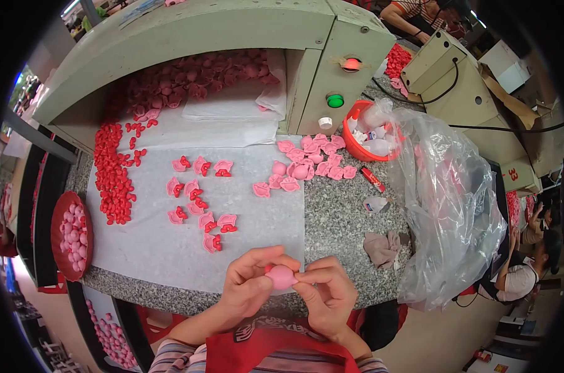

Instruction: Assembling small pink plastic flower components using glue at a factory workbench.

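A rounded pink plastic toy part [282, 278] is held over the front edge of the worktop, in front of my body. My left hand [246, 283] grips its left side between thumb and fingers, beside a bit of red at its upper left. The thumb and fingertips of my right hand [327, 292] pinch its right end. Beyond my hands, several pink shell-like pieces with red bow-shaped parts [206, 221] lie in loose rows on white paper [145, 248]. To their right sits a cluster of pink pieces [300, 171] without red parts. Small red parts [114, 180] are heaped at the left.
A green machine housing [195, 31] arches over the back, with more pink pieces inside. At left stands a red basket [55, 248] of pink parts. On the right are an orange bucket [351, 146] with bottles, a crumpled cloth [381, 248] and a clear plastic bag [440, 248].
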### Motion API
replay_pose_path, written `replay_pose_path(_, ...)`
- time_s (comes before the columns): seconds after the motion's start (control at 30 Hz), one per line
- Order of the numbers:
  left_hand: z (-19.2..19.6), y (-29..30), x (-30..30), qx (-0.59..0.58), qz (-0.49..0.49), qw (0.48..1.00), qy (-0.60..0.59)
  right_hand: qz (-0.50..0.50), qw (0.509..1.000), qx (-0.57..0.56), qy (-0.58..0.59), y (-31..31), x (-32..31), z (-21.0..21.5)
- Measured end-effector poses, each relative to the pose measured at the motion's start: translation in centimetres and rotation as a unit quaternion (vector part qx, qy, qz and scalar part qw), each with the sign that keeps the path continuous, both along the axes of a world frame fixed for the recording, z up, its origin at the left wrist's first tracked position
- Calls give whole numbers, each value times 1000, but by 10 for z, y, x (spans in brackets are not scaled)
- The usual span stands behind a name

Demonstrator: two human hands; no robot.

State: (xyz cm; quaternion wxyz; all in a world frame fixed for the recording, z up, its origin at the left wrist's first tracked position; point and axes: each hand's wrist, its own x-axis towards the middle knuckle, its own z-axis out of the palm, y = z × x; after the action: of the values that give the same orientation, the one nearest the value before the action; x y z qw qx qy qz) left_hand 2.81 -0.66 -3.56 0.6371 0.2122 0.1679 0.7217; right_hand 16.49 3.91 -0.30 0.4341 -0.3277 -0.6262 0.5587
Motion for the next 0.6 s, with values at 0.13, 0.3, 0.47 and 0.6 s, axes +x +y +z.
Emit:
replay_pose_path(0.13,-7,1,0,2,35,999,33,-8,1000,16,5,0,-2,-3)
replay_pose_path(0.3,-15,3,0,49,49,996,49,-21,1000,19,11,0,-5,-5)
replay_pose_path(0.47,-14,4,5,62,76,994,51,-22,999,35,10,-2,-7,-6)
replay_pose_path(0.6,-14,5,6,67,91,992,48,-25,998,53,-3,-2,-7,-7)
